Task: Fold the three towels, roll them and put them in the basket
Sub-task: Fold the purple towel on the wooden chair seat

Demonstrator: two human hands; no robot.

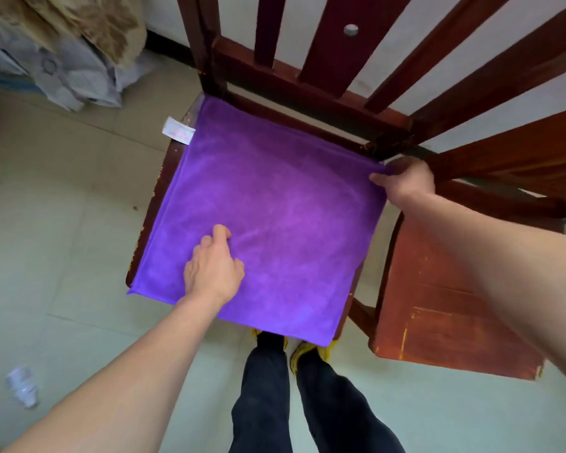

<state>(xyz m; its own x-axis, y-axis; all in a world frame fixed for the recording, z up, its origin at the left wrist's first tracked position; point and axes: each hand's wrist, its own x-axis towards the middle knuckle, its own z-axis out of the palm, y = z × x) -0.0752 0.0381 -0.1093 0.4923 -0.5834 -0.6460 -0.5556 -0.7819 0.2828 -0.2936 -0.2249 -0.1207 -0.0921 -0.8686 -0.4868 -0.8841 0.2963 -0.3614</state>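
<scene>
Purple towel (pixel 268 204) lies flat on wooden chair (pixel 275 76).

Chair seat (pixel 151 204) mostly under towel (pixel 268 207)

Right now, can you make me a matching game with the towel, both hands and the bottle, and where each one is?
Things:
1. purple towel
2. left hand
3. right hand
4. plastic bottle

Places:
A. pinches the towel's far right corner
B. lies on the floor, lower left
C. spread flat over the chair seat
D. rests on the towel near its front left

Pairs: 1-C, 2-D, 3-A, 4-B
</scene>
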